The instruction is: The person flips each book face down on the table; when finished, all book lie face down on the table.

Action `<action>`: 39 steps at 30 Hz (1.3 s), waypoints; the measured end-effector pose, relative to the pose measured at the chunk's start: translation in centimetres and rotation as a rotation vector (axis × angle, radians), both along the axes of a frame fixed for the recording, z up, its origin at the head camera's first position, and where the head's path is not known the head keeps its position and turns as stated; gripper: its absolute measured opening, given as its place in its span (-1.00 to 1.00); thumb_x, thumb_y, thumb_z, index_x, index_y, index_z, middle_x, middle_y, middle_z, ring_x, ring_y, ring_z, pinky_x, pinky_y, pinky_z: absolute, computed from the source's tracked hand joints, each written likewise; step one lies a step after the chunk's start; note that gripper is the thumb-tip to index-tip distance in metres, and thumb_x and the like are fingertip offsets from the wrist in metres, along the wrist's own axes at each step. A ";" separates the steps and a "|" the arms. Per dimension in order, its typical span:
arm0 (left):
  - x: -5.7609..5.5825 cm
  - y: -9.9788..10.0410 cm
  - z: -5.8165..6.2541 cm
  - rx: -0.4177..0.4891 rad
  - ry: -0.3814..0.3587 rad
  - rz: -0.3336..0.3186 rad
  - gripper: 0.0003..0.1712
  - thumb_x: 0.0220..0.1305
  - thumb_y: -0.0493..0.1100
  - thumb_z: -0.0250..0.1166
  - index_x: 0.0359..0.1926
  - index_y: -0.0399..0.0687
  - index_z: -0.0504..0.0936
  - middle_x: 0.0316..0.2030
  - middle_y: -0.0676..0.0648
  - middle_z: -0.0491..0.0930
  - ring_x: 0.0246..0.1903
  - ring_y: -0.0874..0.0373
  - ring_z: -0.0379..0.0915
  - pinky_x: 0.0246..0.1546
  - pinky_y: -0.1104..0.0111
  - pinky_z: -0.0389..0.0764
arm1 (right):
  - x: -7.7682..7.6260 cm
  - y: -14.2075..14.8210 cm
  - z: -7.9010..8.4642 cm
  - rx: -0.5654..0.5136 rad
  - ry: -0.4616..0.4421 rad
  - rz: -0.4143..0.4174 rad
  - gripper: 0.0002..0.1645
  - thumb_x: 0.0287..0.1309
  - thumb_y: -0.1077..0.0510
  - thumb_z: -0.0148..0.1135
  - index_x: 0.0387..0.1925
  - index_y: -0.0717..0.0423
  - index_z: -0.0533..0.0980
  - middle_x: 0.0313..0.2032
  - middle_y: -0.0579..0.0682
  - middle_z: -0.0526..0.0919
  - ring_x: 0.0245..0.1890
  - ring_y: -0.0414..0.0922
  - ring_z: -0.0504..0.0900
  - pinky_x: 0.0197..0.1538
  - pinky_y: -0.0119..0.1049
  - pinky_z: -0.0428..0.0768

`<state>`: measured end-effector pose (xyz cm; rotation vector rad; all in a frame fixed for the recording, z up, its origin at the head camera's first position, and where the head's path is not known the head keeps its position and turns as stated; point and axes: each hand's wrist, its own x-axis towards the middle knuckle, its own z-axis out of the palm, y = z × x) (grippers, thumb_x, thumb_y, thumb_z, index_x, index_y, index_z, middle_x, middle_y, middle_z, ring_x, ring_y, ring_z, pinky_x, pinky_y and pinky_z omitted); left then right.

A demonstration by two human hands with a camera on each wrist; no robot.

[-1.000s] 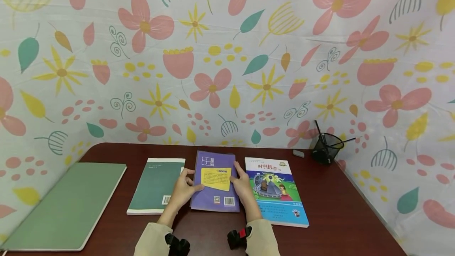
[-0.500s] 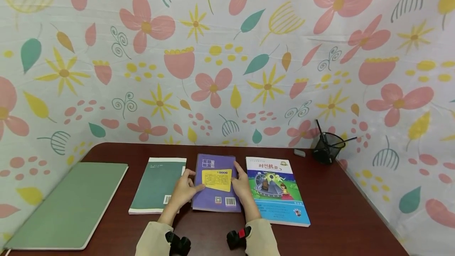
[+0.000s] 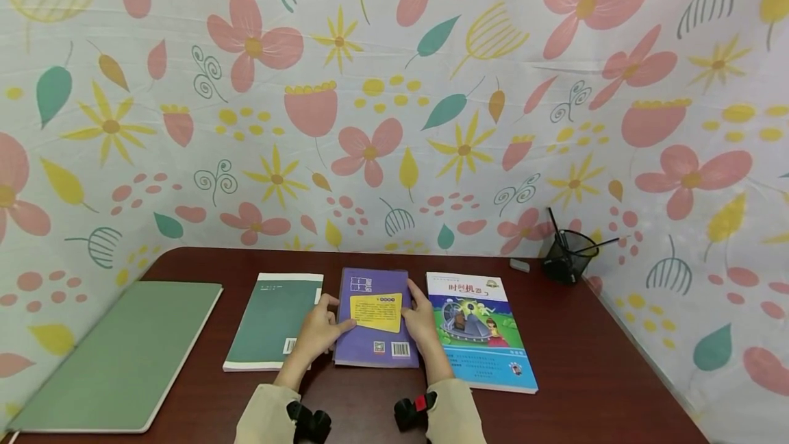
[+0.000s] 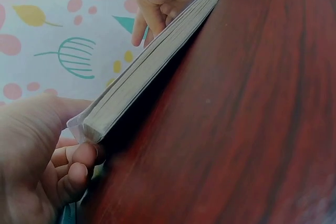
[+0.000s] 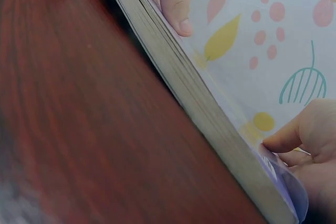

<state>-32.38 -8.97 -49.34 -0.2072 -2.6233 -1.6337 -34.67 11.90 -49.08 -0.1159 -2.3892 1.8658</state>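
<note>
A purple book [image 3: 364, 353] with a yellow text panel and a clear plastic cover lies between both hands in the head view. My left hand [image 3: 319, 327] pinches its left edge, thumb on top and fingertips underneath, as the left wrist view shows. On the opposite edge my right hand [image 3: 420, 321] grips it, its thumb over the cover. The page edges [image 5: 194, 98] face the right wrist camera. A dark gap shows beneath the book's near side in the left wrist view, so that side looks slightly raised off the table. Some fingers are hidden beneath the book.
Left of the purple book lies a teal book [image 3: 271, 327], partly behind my left hand. A colourful picture-cover book [image 3: 481, 362] lies at right. A large green mat [image 3: 117, 355], a grey eraser [image 3: 519, 266] and a black mesh pen holder [image 3: 564, 266] also rest on the table [image 3: 592, 362].
The far edge of the purple book has dropped slightly towards the table. Both hands keep their hold in nearly the same place. The head view has shifted a little.
</note>
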 end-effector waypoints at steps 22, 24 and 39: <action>-0.9 -0.2 2.1 0.251 0.046 0.054 -0.67 0.36 -0.21 0.21 0.02 -0.38 0.49 -0.81 0.01 0.38 -0.93 0.30 0.20 -0.89 0.47 0.26 | 0.2 3.0 4.1 -0.153 0.084 -0.110 -0.30 0.24 0.47 0.00 0.42 0.30 0.19 0.35 0.37 0.31 0.38 0.27 0.29 0.39 0.05 0.34; -0.6 -0.3 2.5 0.289 0.067 0.073 -0.71 0.37 -0.23 0.20 0.00 -0.38 0.51 -0.80 -0.01 0.40 -0.92 0.29 0.22 -0.88 0.46 0.28 | 0.7 4.1 4.8 -0.187 0.087 -0.136 -0.33 0.27 0.45 0.00 0.42 0.29 0.20 0.34 0.37 0.32 0.37 0.26 0.31 0.38 0.05 0.34; 2.5 6.1 4.2 0.425 0.002 -0.162 -0.61 0.31 -0.25 0.26 0.06 -0.44 0.48 -0.50 -0.33 0.58 -0.72 0.23 0.49 -0.63 0.35 0.62 | 5.8 15.6 7.0 0.059 0.000 -0.210 -0.40 0.39 0.25 0.01 0.41 0.23 0.22 0.38 0.31 0.31 0.38 0.20 0.32 0.40 0.08 0.29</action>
